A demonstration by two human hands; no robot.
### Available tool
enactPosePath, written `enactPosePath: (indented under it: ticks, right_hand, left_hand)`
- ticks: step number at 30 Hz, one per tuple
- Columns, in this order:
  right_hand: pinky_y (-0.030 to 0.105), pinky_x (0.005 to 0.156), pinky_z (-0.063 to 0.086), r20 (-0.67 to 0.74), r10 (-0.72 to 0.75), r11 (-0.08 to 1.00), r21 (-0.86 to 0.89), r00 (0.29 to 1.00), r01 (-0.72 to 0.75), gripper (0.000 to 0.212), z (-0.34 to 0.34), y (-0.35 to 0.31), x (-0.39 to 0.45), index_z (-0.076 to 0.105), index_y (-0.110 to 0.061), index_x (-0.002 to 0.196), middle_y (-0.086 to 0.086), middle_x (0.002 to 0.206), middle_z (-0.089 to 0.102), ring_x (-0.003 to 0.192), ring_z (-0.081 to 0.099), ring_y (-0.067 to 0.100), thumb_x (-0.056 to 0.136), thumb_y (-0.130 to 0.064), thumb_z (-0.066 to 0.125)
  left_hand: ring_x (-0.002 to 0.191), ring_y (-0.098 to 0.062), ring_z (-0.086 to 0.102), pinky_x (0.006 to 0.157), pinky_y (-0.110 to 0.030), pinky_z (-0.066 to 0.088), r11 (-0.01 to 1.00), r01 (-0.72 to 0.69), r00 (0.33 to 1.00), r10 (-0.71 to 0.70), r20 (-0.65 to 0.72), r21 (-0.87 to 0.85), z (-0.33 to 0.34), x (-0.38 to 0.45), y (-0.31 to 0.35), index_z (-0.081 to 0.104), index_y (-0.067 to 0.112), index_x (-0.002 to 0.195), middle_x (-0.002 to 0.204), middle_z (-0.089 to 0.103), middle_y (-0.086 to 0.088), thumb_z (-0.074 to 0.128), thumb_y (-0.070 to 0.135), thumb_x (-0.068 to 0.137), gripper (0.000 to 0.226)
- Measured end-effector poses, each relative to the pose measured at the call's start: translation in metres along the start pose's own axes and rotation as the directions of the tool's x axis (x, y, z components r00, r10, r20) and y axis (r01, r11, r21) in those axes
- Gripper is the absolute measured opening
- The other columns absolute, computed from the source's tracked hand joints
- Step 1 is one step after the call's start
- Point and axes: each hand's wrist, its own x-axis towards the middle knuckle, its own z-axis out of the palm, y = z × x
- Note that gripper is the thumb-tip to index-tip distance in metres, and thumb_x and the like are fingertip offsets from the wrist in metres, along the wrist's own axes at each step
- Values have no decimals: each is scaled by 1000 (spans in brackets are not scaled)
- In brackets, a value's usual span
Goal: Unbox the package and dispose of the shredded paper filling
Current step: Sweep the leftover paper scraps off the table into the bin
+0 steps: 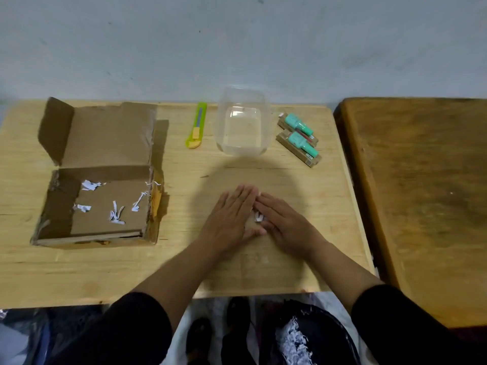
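Note:
An open cardboard box (pixel 52 214) lies on the left of the light wooden table (pixel 184 254), with several white paper shreds (pixel 116 216) on its floor. My left hand (pixel 229 217) and my right hand (pixel 286 222) rest flat on the table's middle, fingertips meeting, cupped around a small clump of white shreds (pixel 258 217) between them. Neither hand grips anything. Below the table's front edge stands a black-lined bin (pixel 326 330) holding a heap of shredded paper (pixel 292 341).
At the table's back lie a green-yellow utility knife (pixel 196 126), a clear plastic container (pixel 242 122) and two teal items in cardboard packs (pixel 299 137). A darker wooden table (pixel 421 193) adjoins on the right. Shoes show under the table.

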Motion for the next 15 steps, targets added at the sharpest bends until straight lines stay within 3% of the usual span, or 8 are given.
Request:
enactPosePath:
  ticks: [4, 8, 11, 13, 15]
  right_hand:
    - [39, 109, 29, -55, 63, 996, 59, 997, -59, 49, 8, -9, -37, 48, 1, 131, 20, 139, 47, 134, 32, 20, 99, -33, 29]
    - [39, 108, 36, -117, 123, 986, 129, 985, -108, 45, 8, -20, -64, 43, -8, 135, 14, 145, 39, 134, 35, 20, 98, -33, 36]
    - [41, 110, 37, -126, 255, 964, 106, 959, -243, 54, -1, -33, -72, 37, -19, 139, 3, 152, 26, 139, 31, 20, 91, -43, 41]
    - [42, 112, 31, -165, 256, 964, -21, 952, -263, 67, -4, -38, -72, 35, -13, 139, 4, 152, 25, 140, 27, 23, 85, -52, 40]
    - [36, 114, 19, -112, 287, 956, -33, 951, -292, 85, -3, -40, -71, 28, -10, 143, 10, 155, 20, 143, 18, 23, 79, -63, 40]
  left_hand:
    - [145, -22, 3, 114, -36, -4, 996, -30, 1000, 30, -6, -78, 11, -17, 36, 7, 8, 146, 157, 12, -9, -14, 78, 70, 106]
    - [144, -13, -7, 117, -31, -7, 964, -43, 999, 49, 18, -263, 11, -30, 56, -12, 16, 139, 155, -4, 4, -17, 80, 66, 98]
    - [142, -13, -9, 118, -39, -1, 948, 70, 990, -105, -97, -310, 2, -29, 33, 0, 16, 147, 157, 0, -1, -12, 78, 72, 98]
    - [145, -25, -4, 117, -47, 2, 951, 220, 940, -266, -213, -216, -3, -23, 5, 10, 14, 148, 158, 5, -12, 3, 70, 82, 88]
    - [145, -33, -1, 117, -52, 6, 919, 373, 893, -394, -218, -131, -10, -14, -23, 11, 11, 148, 157, 4, -18, 15, 60, 89, 77]
